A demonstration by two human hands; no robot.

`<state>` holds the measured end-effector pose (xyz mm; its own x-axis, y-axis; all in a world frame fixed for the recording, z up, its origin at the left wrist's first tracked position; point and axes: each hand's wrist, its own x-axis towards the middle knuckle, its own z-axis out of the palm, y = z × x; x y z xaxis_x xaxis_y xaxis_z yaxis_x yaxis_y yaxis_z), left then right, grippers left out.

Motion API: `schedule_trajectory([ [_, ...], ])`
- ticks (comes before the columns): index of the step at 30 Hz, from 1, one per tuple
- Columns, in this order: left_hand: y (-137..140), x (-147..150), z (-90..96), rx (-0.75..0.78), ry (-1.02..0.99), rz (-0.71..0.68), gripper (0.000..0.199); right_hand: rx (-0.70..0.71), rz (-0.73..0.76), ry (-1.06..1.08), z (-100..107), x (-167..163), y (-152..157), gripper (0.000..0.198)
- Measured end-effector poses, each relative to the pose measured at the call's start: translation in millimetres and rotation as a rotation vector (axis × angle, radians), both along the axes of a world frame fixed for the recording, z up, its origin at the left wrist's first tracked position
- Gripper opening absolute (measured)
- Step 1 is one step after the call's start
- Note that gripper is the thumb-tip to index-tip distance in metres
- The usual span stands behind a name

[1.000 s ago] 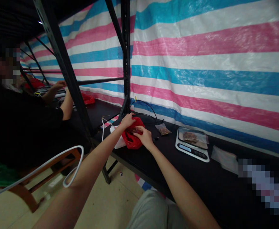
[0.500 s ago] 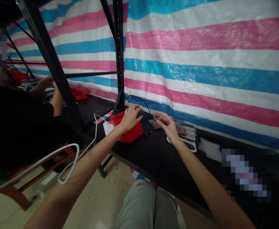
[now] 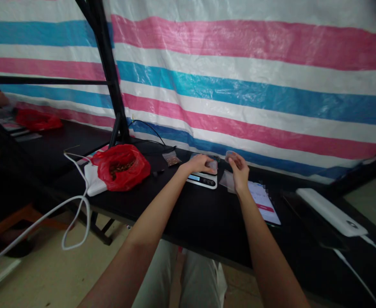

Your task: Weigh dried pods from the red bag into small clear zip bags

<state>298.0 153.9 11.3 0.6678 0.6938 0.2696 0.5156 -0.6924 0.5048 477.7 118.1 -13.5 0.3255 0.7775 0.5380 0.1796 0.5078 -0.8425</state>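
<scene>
My left hand (image 3: 198, 165) is over the white digital scale (image 3: 204, 181), its fingers curled at a clear plastic piece (image 3: 212, 165) whose kind I cannot make out. The scale's small display is lit. To the right, my right hand (image 3: 240, 170) is raised above the table, pinching a small round clear plastic lid or dish (image 3: 230, 155). Flat clear plastic bags (image 3: 228, 181) lie beneath and beside it. Left of the scale rests a small clear bag of brown bits (image 3: 171, 158). An open red plastic bag (image 3: 133, 175) holds many small brown pieces (image 3: 119, 169).
A lit phone (image 3: 265, 205) lies right of my right forearm. Farther right are a dark phone (image 3: 313, 220) and a white power bank (image 3: 331, 212) with cables. A white cable (image 3: 87, 214) loops at the left. A black metal post (image 3: 106, 64) stands behind the table.
The view has swung right. My left hand has left the red bag for the scale. My right hand has left the small bag of brown bits and now holds the round clear piece.
</scene>
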Motion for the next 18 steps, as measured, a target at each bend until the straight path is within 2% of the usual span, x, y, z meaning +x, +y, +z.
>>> schedule_trajectory([
  [4, 1.9, 1.8, -2.6, 0.102, 0.025, 0.090, 0.042, -0.015, 0.014, 0.024, 1.3, -7.9, 1.8, 0.043],
  [8, 5.6, 4.0, -9.6, 0.141, -0.105, 0.158, 0.046, -0.021, 0.051, 0.039, -0.4, -14.0, 1.5, 0.043],
  [10, 8.1, 5.8, -11.2, 0.088, -0.271, 0.187, 0.046, -0.014, 0.050, 0.036, -0.1, -14.6, 0.4, 0.042],
  [15, 12.3, 9.4, -7.4, -0.203, -0.904, 0.188, 0.040, -0.045, 0.032, 0.119, 1.6, -14.2, -3.6, 0.044],
  [18, 12.1, 7.9, -6.2, -0.332, -1.102, 0.209, 0.033, -0.072, 0.033, 0.149, 1.4, -17.6, -5.6, 0.043],
])
